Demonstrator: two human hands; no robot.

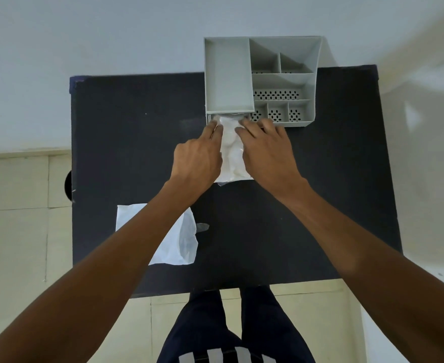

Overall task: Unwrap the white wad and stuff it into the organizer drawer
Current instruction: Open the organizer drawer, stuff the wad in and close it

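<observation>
A grey organizer [283, 82] stands at the far edge of the black table [126, 142]. Its drawer [228, 117] at the lower left is pulled slightly out. A crumpled white wad [231, 150] of thin plastic-like sheet lies in front of the drawer, its far end inside the drawer mouth. My left hand [198, 158] presses on the wad's left side, fingers pointing at the drawer. My right hand [268, 150] presses on its right side, fingertips at the drawer front. The wad's middle shows between the hands.
A second flat white sheet [184, 239] lies on the near left of the table, partly under my left forearm. The organizer's top has a large tray and several perforated compartments. Pale floor tiles and my dark trousers show below the table's near edge.
</observation>
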